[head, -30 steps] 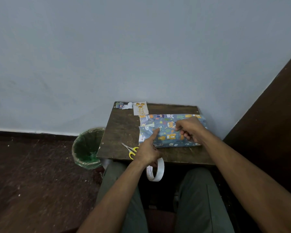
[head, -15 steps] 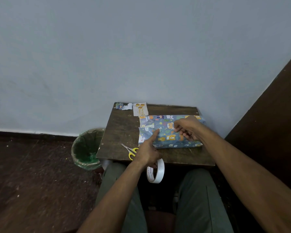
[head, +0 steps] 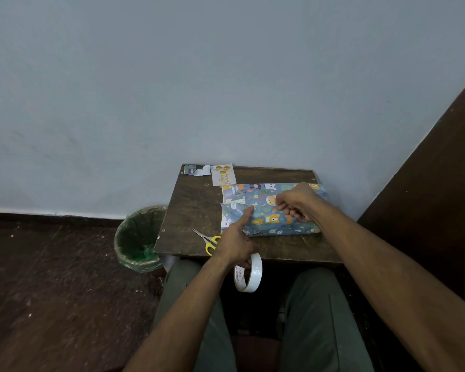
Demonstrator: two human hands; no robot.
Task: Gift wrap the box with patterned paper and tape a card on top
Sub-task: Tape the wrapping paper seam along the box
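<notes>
A box wrapped in blue paper with bear prints (head: pixel 263 224) lies on the right half of a small dark wooden table (head: pixel 193 210). My left hand (head: pixel 235 244) presses its index finger on the paper's seam, while its lower fingers hold a white tape roll (head: pixel 249 273) that hangs below the table's front edge. My right hand (head: pixel 297 204) rests on the top of the box with its fingers curled, pinching at the paper near the seam. A white card with gold print (head: pixel 223 174) lies at the table's far edge.
Yellow-handled scissors (head: pixel 207 240) lie near the front edge, left of my left hand. A paper scrap (head: pixel 196 170) sits at the far left corner. A bin with a green liner (head: pixel 138 238) stands on the floor to the left. A dark wooden panel (head: pixel 427 197) rises on the right.
My right hand has shifted slightly across the top of the box, fingers working along the seam. My left hand keeps its finger on the paper and the tape roll in its grip.
</notes>
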